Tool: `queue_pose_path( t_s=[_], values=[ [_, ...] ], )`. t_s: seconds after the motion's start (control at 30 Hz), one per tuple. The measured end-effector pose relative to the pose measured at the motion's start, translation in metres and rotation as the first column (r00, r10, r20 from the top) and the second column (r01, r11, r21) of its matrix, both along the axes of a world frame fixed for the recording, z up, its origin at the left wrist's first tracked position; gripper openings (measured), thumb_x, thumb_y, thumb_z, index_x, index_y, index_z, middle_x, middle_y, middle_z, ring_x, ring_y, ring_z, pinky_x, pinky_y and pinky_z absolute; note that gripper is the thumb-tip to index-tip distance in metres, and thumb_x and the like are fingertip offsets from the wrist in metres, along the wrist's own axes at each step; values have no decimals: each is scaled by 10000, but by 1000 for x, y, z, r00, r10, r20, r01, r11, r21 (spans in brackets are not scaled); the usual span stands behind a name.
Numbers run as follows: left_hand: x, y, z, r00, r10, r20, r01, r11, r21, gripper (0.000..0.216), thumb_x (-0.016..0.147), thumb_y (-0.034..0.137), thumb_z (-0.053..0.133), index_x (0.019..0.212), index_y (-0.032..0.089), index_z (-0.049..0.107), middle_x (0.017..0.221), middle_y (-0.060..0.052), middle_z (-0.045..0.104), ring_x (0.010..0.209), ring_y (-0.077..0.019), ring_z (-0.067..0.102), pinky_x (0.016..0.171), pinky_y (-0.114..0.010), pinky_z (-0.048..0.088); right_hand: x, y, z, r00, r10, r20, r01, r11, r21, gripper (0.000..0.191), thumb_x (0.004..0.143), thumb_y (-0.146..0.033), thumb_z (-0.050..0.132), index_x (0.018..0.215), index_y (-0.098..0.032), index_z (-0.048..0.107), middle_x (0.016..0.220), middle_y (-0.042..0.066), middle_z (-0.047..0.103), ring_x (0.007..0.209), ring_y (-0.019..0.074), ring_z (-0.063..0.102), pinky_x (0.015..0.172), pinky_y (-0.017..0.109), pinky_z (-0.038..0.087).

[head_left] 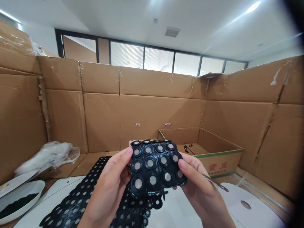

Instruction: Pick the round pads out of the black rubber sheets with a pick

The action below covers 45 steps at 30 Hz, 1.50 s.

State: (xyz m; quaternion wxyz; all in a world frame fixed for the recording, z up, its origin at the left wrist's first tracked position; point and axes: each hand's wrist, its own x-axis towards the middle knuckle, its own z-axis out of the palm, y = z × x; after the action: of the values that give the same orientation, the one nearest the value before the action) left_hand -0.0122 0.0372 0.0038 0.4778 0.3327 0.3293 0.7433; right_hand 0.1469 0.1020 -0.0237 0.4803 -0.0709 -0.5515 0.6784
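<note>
Both hands hold up a small black sheet of joined round pieces (155,169), each with a pale grey disc in its middle. My left hand (111,185) grips the sheet's left edge, thumb on the front. My right hand (200,183) pinches its right edge between thumb and fingers. A slim metal tool (215,183) sticks out from the right hand; its other end is hidden, so its kind is unclear. Below lie long black sheets (80,196) with rows of similar discs. Several loose black rings (156,202) sit just under the held sheet.
A shallow cardboard box (220,161) with green edges stands at the back right. White discs (251,205) lie at the right. A white bowl (22,199) with dark contents and a crumpled plastic bag (52,155) are at the left. Cardboard walls (142,107) surround the white work surface (175,209).
</note>
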Motion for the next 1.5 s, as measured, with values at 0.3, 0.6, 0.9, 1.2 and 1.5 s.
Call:
queue_pose_path(
  t_s=[0.3,0.6,0.9,1.2,1.5],
  values=[
    [-7,8,-2,996,-72,-48,72,997,1,168,723,346,799,739,182,767,656,-26,721,575,-158,649,494,-216,505,-5,-3,1,998,-46,-35,44,997,-67,242,783,-436,766,844,-203,744,649,5,602,546,76,544,500,158,513],
    [-7,16,-4,988,-150,-20,150,989,7,222,696,291,811,593,171,656,541,38,533,429,-71,489,457,-169,503,-3,-3,-2,995,-81,-66,72,989,-133,319,754,-386,816,1023,-226,755,811,31,711,643,108,661,573,186,614],
    [-6,18,-2,986,-152,-66,150,988,-41,297,584,334,890,598,158,652,526,50,502,423,-81,472,372,-177,477,-1,-3,6,999,11,-41,-13,999,-34,242,846,-367,740,1033,-216,758,883,36,771,692,119,739,628,151,623],
    [-6,19,0,983,-173,-57,171,984,-44,281,577,309,900,599,159,663,521,54,519,422,-75,461,366,-165,468,-1,-4,4,999,-46,-25,44,998,-49,308,829,-394,751,1073,-207,740,916,59,774,703,128,736,616,161,619],
    [-11,20,-9,934,-333,-133,329,943,-50,397,786,526,707,705,140,749,582,-43,684,473,-169,628,440,-260,540,-6,-6,4,955,-270,-126,234,941,-245,323,671,-344,883,936,-209,757,791,2,743,612,84,686,521,113,575]
  ],
)
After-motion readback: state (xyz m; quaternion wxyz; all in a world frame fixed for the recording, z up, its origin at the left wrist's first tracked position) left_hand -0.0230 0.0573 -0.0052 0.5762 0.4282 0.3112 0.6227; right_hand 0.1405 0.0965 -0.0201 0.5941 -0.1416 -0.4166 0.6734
